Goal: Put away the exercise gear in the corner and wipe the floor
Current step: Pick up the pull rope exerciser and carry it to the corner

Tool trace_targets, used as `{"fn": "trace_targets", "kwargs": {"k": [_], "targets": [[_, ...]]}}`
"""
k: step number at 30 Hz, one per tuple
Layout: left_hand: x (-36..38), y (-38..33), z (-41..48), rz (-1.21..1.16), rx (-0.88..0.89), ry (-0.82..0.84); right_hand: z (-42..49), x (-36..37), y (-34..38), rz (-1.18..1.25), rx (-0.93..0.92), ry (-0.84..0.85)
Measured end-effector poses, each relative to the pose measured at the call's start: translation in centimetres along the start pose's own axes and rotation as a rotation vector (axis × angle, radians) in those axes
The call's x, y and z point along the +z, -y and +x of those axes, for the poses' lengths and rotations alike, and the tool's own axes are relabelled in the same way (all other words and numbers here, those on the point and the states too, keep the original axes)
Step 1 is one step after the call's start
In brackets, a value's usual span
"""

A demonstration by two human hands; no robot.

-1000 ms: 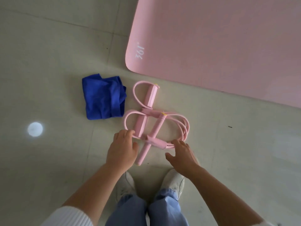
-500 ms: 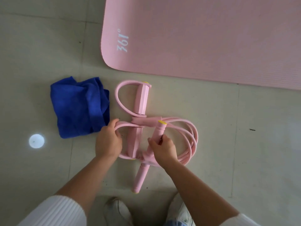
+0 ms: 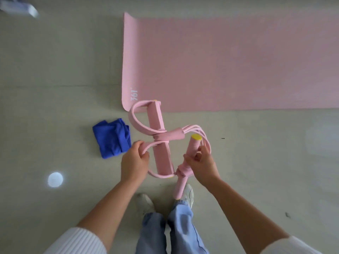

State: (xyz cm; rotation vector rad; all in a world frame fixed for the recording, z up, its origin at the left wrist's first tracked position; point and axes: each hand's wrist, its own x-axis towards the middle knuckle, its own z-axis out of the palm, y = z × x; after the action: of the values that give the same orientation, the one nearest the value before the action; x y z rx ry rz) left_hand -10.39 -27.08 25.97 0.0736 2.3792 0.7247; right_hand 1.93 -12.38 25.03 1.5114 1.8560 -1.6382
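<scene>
Lettering (image 3: pixel 134 95) "361°" on pink mat (image 3: pixel 238 61)

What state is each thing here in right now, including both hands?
Pink resistance band: held by both hands.
Left hand: grips a strap loop.
Right hand: grips the handle bar.
Pink mat: unrolled flat on floor.
Blue cloth: crumpled on floor, untouched.

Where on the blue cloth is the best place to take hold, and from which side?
Probably the bunched folds on the right side of the blue cloth, pinched from straight above. It lies flat on the floor, so no edge offers a way under; the raised folds stand proud.
</scene>
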Motion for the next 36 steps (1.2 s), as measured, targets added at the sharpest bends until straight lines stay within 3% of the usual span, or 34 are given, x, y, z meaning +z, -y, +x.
{"fn": "trace_targets", "kwargs": {"k": [8, 18, 25, 36], "targets": [[-11.6, -17.0, -14.9, -0.245, -0.027, 0.140, -18.8, -16.2, 12.8, 0.203, -0.074, -0.144], [-13.9, -32.3, -27.8, -0.324, 0.335, 0.374, -33.8, -30.7, 15.2, 0.315, -0.189, -0.418], [-5.5, -43.1, -34.0, -0.257, 0.498, 0.596, -37.4, -42.7, 9.9, 0.458, -0.182, -0.618], [16.7, -62.0, -46.7, -0.157, 0.657, 0.784, -39.8, -67.9, -1.2, 0.632, -0.159, -0.788]]}}
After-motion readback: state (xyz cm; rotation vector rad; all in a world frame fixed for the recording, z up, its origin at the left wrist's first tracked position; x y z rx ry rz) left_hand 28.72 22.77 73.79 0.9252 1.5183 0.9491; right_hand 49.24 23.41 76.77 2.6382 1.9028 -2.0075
